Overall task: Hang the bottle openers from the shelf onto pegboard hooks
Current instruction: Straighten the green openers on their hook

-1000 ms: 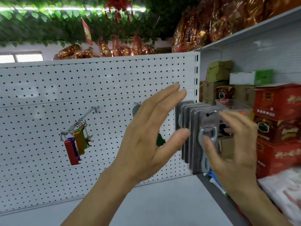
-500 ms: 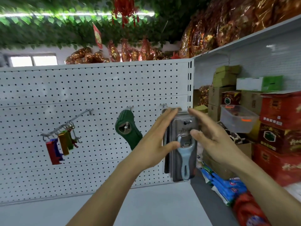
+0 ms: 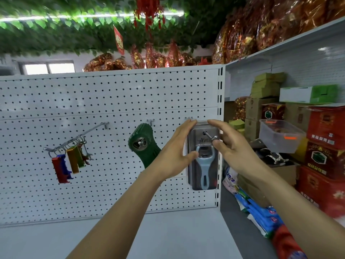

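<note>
- Packs of bottle openers [image 3: 203, 157] hang as a stack on a hook [image 3: 210, 137] at the right centre of the frame, against the right edge of the white pegboard [image 3: 112, 101].
- Front pack: a clear plastic blister over a grey card, holding an opener with a pale blue handle and a metal head; the hook's steel tip pokes out through the hole near the card's top.
- More packs of the same kind sit behind it, only their edges showing on the left side.
- Left hand [image 3: 177, 152] holds the stack's left edge, fingers laid up along the side to the top corner and thumb pressed on the front beside the opener's head.
- Right hand [image 3: 233, 146] holds the right edge, index finger curved over the top and thumb on the front just below the hook's tip; both grips are narrow, closed on the packs.
- Green opener [image 3: 143, 146] with a ribbed body and a metal mouth hangs tilted on the next hook to the left, just beside the left hand.
- Red, blue, gold and green keyring openers [image 3: 69, 161] hang bunched on a long hook at the centre left.
- Cardboard boxes [image 3: 326, 131] and a clear plastic tub [image 3: 280, 135] fill the shelves at the right.
- Grey shelf [image 3: 168, 236] runs below the pegboard across the bottom of the frame.
</note>
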Demonstrator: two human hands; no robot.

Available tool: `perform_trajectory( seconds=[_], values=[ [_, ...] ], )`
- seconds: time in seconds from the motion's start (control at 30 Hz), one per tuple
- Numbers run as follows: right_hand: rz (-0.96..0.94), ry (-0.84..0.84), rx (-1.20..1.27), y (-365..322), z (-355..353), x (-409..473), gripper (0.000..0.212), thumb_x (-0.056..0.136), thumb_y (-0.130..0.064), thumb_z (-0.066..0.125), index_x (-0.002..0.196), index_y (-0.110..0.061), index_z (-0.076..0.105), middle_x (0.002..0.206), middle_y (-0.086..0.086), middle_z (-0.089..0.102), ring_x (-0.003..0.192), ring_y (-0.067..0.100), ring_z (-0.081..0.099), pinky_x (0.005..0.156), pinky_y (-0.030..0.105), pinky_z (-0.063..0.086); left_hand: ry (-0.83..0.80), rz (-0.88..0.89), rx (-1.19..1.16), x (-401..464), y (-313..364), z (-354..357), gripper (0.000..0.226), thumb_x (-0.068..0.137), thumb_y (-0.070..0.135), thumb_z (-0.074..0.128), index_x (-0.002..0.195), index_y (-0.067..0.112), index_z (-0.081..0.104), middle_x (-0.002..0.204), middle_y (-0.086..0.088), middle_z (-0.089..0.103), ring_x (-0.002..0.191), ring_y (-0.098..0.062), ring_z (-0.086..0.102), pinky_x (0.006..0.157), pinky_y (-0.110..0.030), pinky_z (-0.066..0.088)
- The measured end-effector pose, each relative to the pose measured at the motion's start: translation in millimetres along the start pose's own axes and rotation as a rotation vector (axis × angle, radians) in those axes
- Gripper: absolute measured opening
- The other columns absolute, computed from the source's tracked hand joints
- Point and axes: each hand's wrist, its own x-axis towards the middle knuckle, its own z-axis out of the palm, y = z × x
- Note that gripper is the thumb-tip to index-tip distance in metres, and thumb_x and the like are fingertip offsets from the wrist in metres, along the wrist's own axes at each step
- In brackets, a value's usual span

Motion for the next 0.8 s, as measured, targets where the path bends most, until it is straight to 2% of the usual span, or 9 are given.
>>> perform_trajectory(
  seconds=[0.07,0.1,0.2,0.23,0.33,0.4,0.53,0.7,0.8],
  values=[
    [-0.003,-0.002,-0.012,-0.8,0.4,1.9,0.051,0.097,-0.003,0.047,0.136,-0.036,0.042,0.139,-0.020,0.044,0.131,0.001,0.040,0.099,0.004,0.035,0.004,-0.006,-0.012,2.2,-1.8,0.8,0.081,0.092,0.016,0.063,0.152,0.037,0.014,0.161,0.017,0.009,0.146,-0.001,0.013,0.120,-0.039,0.024],
    [0.000,-0.001,-0.013,-0.5,0.5,2.9,0.051,0.097,-0.003,0.047,0.136,-0.036,0.042,0.139,-0.020,0.044,0.131,0.002,0.040,0.098,0.004,0.034,0.007,-0.006,-0.017,3.1,-2.7,1.3,0.081,0.092,0.016,0.063,0.152,0.037,0.014,0.161,0.017,0.009,0.146,-0.001,0.013,0.120,-0.039,0.024],
    [0.011,0.004,0.003,0.8,0.4,4.5,0.051,0.097,-0.004,0.048,0.137,-0.035,0.043,0.140,-0.018,0.045,0.131,0.007,0.044,0.105,0.022,0.039,0.014,-0.015,-0.043,4.9,-5.1,3.4,0.081,0.092,0.018,0.064,0.152,0.037,0.013,0.160,0.019,0.010,0.146,0.000,0.013,0.120,-0.039,0.024],
    [0.011,0.007,-0.003,0.8,0.3,4.5,0.050,0.097,-0.004,0.048,0.137,-0.035,0.042,0.139,-0.021,0.046,0.130,0.006,0.044,0.106,0.023,0.038,0.016,-0.019,-0.053,5.1,-5.6,4.1,0.081,0.092,0.019,0.064,0.152,0.037,0.013,0.160,0.020,0.010,0.146,0.001,0.014,0.120,-0.040,0.024],
    [0.005,0.022,-0.050,-1.1,0.1,2.6,0.052,0.098,-0.006,0.049,0.142,-0.033,0.041,0.131,-0.034,0.042,0.125,-0.009,0.040,0.093,-0.001,0.032,0.030,-0.023,-0.069,4.3,-5.7,5.8,0.082,0.092,0.021,0.064,0.153,0.037,0.011,0.159,0.019,0.013,0.145,0.001,0.016,0.120,-0.039,0.025],
    [0.019,0.039,-0.056,-1.9,-0.1,0.3,0.053,0.098,-0.007,0.049,0.143,-0.033,0.039,0.134,-0.030,0.040,0.125,-0.010,0.035,0.082,-0.009,0.029,0.047,-0.016,-0.073,2.3,-4.9,6.7,0.083,0.092,0.021,0.064,0.153,0.038,0.010,0.159,0.019,0.014,0.144,0.002,0.017,0.119,-0.039,0.026],
    [0.016,0.074,-0.056,-3.8,-0.5,-3.8,0.053,0.097,-0.008,0.051,0.142,-0.033,0.041,0.134,-0.026,0.041,0.124,-0.011,0.036,0.080,-0.007,0.034,0.065,-0.002,-0.074,-1.2,-3.1,9.3,0.081,0.092,0.018,0.063,0.152,0.040,0.012,0.159,0.019,0.014,0.144,0.003,0.017,0.118,-0.041,0.028],
    [-0.006,0.079,-0.046,-6.0,-1.7,-6.9,0.052,0.096,-0.003,0.050,0.140,-0.029,0.045,0.132,-0.022,0.045,0.112,-0.026,0.036,0.077,-0.007,0.035,0.099,-0.012,-0.084,-3.1,-0.5,12.6,0.080,0.092,0.017,0.064,0.151,0.040,0.016,0.158,0.019,0.016,0.144,0.004,0.017,0.118,-0.040,0.028],
    [-0.008,0.068,-0.033,-6.2,-3.5,-8.1,0.051,0.096,-0.001,0.049,0.140,-0.028,0.046,0.137,-0.018,0.047,0.115,-0.021,0.040,0.079,-0.006,0.036,0.127,-0.014,-0.099,-4.9,3.6,14.5,0.077,0.091,0.019,0.064,0.150,0.039,0.019,0.158,0.018,0.019,0.144,0.002,0.019,0.118,-0.041,0.029]
  ],
)
